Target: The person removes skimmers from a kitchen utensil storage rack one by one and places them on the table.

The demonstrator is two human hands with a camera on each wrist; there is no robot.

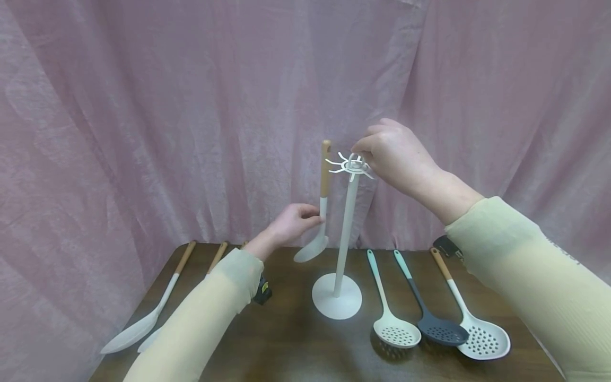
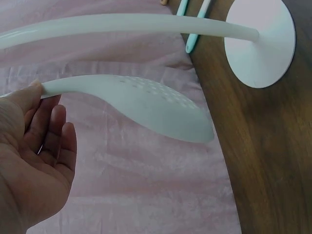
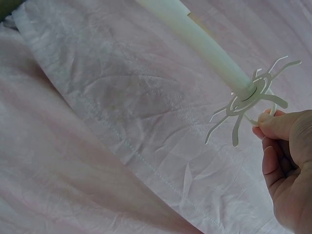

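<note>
With the left hand (image 1: 292,223) pinching the slotted spatula (image 1: 321,212) upright beside the stand (image 1: 345,223), and the right hand (image 1: 393,154) pinching its hook ring (image 1: 352,164) steady, lift the handle hole level with a prong first

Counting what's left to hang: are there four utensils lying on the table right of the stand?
No, only three lie right of the stand: a pale green skimmer, a dark slotted spoon and a white skimmer.

Head overview; wrists close on rack (image 1: 349,164)
</note>
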